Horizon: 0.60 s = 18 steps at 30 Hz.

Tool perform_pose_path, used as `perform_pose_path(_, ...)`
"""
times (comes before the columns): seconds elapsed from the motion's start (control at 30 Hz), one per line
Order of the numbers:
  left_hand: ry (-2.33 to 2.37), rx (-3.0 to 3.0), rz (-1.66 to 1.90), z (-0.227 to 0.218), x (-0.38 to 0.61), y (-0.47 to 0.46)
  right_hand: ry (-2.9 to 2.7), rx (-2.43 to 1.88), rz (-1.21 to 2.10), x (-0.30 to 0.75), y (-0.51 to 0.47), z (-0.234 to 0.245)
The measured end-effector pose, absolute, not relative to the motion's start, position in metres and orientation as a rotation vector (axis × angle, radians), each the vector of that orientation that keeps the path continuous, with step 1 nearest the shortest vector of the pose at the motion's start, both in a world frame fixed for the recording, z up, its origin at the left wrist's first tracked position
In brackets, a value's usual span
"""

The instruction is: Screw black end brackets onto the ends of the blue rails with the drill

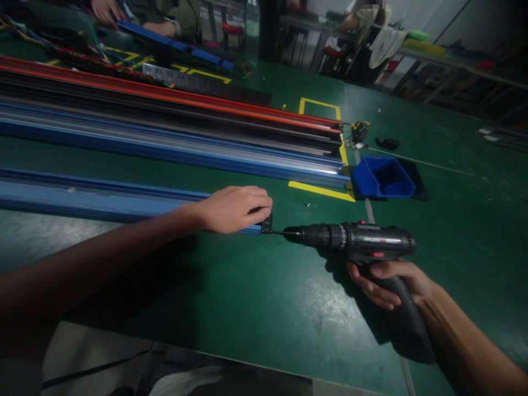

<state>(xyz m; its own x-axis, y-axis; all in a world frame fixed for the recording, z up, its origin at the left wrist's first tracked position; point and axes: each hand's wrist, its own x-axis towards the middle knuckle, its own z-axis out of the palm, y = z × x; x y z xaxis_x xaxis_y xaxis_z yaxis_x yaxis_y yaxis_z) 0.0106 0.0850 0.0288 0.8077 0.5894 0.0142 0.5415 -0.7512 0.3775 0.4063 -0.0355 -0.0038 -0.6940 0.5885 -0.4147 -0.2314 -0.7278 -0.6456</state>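
Note:
My right hand (388, 286) grips a black cordless drill (363, 239) by its handle. The drill lies level, pointing left, and its long thin bit (280, 232) reaches a small black bracket (267, 224). That bracket stands at the right end of a long blue metal profile (103, 195). Over this same end my left hand (235, 209) is closed, with fingers bent down around the profile and by the bracket. Its fingertips are partly hidden, so I cannot tell how firmly they press the bracket. A small screw (307, 205) lies on the table behind the drill's bit.
Behind lie long blue (173, 146), black and orange profiles (173, 93), ending near yellow tape (322, 191). A blue bin (383, 179) stands right of them on the green table (256, 308). Across the table, another person's hands (160, 27) hold a blue strip (152, 36) near loose wires.

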Motion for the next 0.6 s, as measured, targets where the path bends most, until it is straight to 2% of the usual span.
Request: perform_pose_path(0.6,0.835,2.631,0.222,0.027,0.0091,0.0857,-0.769,-0.804,2.436,0.4063,-0.0326,-0.0049)
